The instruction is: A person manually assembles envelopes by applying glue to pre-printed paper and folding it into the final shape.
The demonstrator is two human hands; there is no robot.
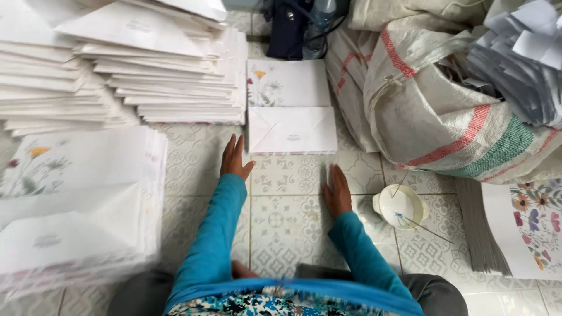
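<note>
Figure: a person seated on a patterned tile floor (281,228), seen from above, both arms in blue sleeves stretched forward. The left hand (234,158) lies flat on the tiles, fingers apart and holding nothing, just below and left of a small stack of white envelopes (291,130). The right hand (336,191) also rests flat and empty, fingers together, a little below the same stack and apart from it. Behind the stack lies a flowered sheet (287,82). Tall piles of folded envelopes (146,64) stand to the left, and another pile of flowered paper (76,193) lies nearer the person. A small white bowl (400,206) with a thin stick sits right of the right hand, beside a striped woven sack (445,117). Judged from this pose, the step is a reach between envelopes; picking up the top envelope calls for both hands to move forward and close on its edges.
</note>
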